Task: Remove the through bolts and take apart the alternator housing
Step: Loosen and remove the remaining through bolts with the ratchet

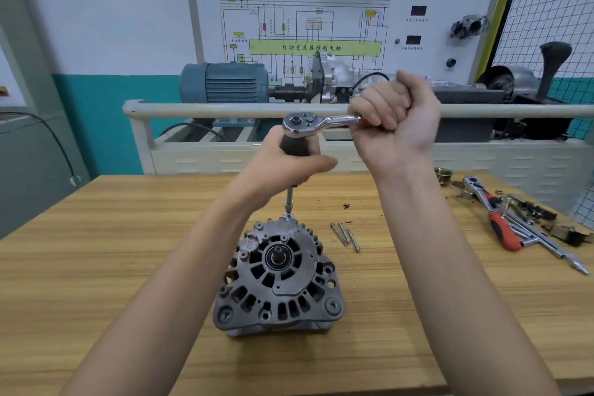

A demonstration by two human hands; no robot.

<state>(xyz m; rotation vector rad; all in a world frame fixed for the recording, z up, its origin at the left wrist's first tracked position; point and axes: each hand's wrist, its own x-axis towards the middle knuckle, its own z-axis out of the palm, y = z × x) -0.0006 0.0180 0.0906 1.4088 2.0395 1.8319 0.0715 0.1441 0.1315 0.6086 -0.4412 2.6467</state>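
Observation:
A grey alternator [279, 280] stands on the wooden table [96, 267], its vented end housing facing up. A socket driver with a dark handle [294, 146] and a thin shaft [289, 201] stands upright on a bolt at the housing's far rim. My left hand [286, 164] grips that dark handle. A chrome ratchet [316, 121] sits on top of the handle, and my right hand [395, 119] is closed around the ratchet's handle, to the right. Three removed through bolts [345, 236] lie on the table just right of the alternator.
At the table's right side lie a red-handled ratchet [495, 215], chrome extension bars [553, 246], small dark parts [533, 209] and a brass threaded ring [443, 174]. Behind the table stands a training rig with a rail [225, 109], a blue motor [225, 82] and a wiring board.

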